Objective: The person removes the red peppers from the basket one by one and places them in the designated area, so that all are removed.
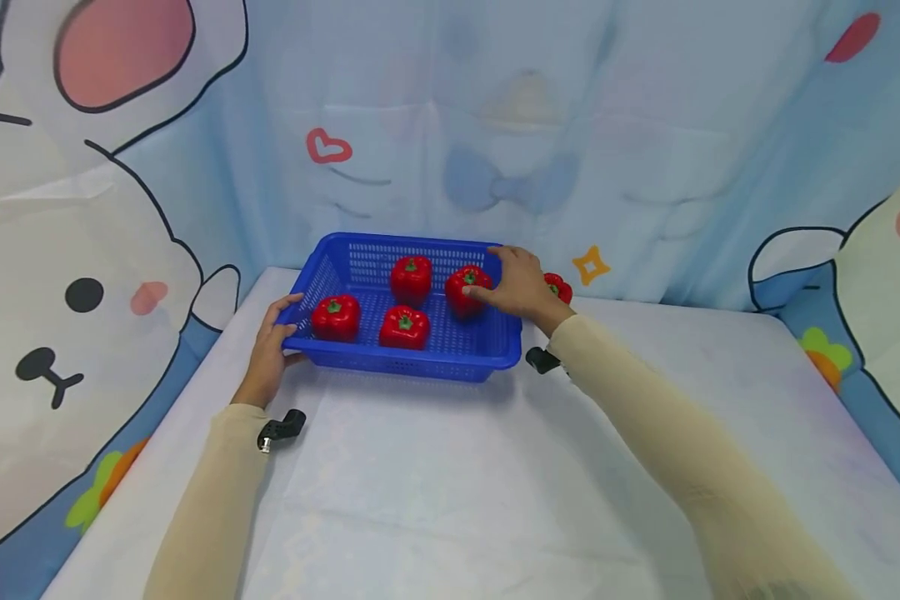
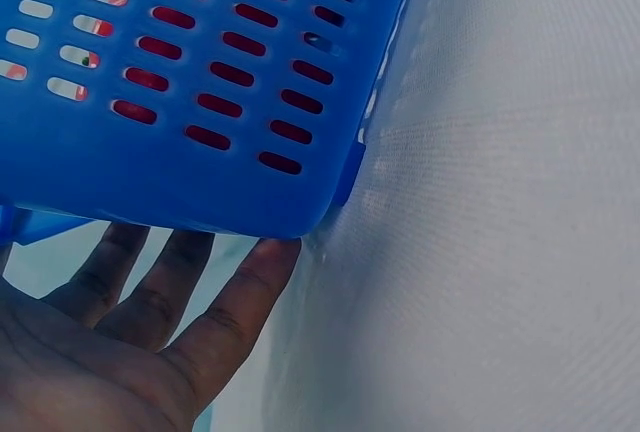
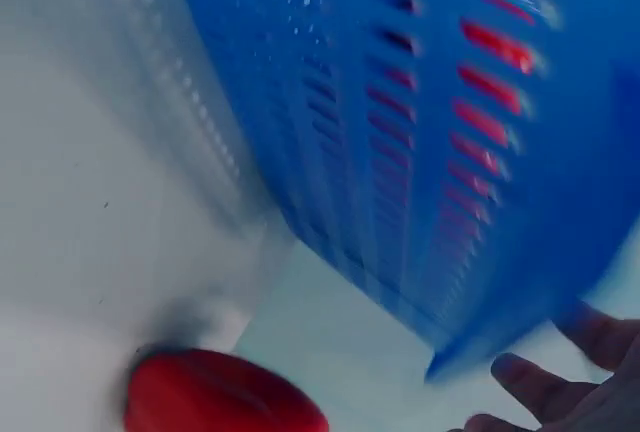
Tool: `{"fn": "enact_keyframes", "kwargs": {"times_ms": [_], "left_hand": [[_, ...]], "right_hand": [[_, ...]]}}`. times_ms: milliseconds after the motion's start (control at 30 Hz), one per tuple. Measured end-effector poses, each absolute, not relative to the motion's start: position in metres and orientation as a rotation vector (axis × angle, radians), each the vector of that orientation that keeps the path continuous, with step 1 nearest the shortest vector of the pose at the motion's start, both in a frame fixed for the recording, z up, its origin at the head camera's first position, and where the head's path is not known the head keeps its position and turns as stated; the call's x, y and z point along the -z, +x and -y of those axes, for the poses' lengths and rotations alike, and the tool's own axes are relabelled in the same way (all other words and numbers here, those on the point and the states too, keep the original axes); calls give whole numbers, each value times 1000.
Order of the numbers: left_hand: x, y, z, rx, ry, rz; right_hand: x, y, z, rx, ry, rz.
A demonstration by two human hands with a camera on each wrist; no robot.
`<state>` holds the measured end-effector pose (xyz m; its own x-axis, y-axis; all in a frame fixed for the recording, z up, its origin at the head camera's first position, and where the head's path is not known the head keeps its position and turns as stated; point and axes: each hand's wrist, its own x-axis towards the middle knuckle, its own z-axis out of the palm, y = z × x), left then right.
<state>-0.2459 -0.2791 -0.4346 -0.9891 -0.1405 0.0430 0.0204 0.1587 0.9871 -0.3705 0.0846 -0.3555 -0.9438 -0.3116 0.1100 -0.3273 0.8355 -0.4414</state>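
Observation:
A blue plastic basket (image 1: 450, 367) with slotted walls holds several red bell peppers (image 1: 411, 281), their green stems facing up. My left hand (image 1: 266, 354) grips the basket's left end, thumb over the rim. In the left wrist view three of its fingers (image 2: 245, 302) reach up to the rim from below. At the right end, my right hand (image 1: 521, 287) is spread over the rim, its thumb extended above the rightmost pepper (image 1: 465, 304) inside. In the blurred right wrist view its fingertips (image 3: 520, 372) are right at the rim.
Another red bell pepper (image 1: 558, 283) lies outside the basket at its right, partly hidden behind my right hand. White cloth (image 1: 450, 483) covers the table. A light blue curtain (image 1: 420, 75) with cartoon prints hangs along the back edge, close behind the basket.

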Motion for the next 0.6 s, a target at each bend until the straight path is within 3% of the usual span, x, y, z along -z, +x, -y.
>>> {"fn": "enact_keyframes", "kwargs": {"times_ms": [300, 600], "left_hand": [[441, -249, 277, 1983, 122, 2291], [440, -247, 282, 1940, 123, 2305]], "right_hand": [[377, -384, -65, -383, 376, 3068], [380, -387, -58, -329, 402, 3036]]}}
